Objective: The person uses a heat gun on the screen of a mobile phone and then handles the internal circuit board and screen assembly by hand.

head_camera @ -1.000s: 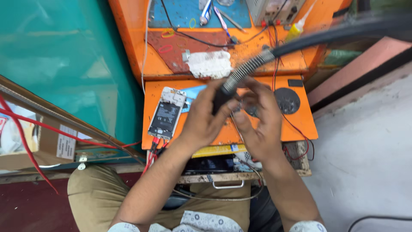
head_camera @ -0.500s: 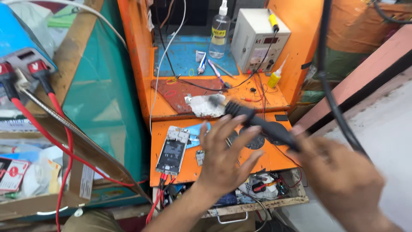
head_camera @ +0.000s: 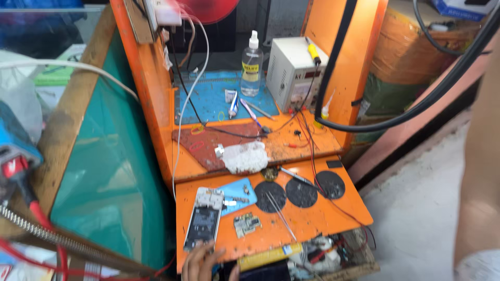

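Note:
Only the fingers of my left hand point(head_camera: 202, 262) show at the bottom edge. They are spread and rest at the front rim of the orange work tray point(head_camera: 323, 218), just below an opened phone point(head_camera: 203, 224) that lies face down with its insides bare. A small circuit board point(head_camera: 246, 225) and thin tweezers point(head_camera: 281, 213) lie to the right of the phone. My right forearm point(head_camera: 479, 166) fills the right edge, raised; its hand is out of frame. A thick black hose point(head_camera: 416, 110) loops from the bench up toward the top right.
Three black round pads point(head_camera: 302, 192) and a white cloth wad point(head_camera: 245, 157) lie behind the phone. On the blue mat point(head_camera: 208, 101) stand a clear spray bottle point(head_camera: 252, 65) and a beige power unit point(head_camera: 294, 78). A green glass panel point(head_camera: 104, 171) stands at left.
The view has tilted up over the bench. My left hand drew back from the black nozzle to the tray's front rim. My right hand and the nozzle left the frame to the right.

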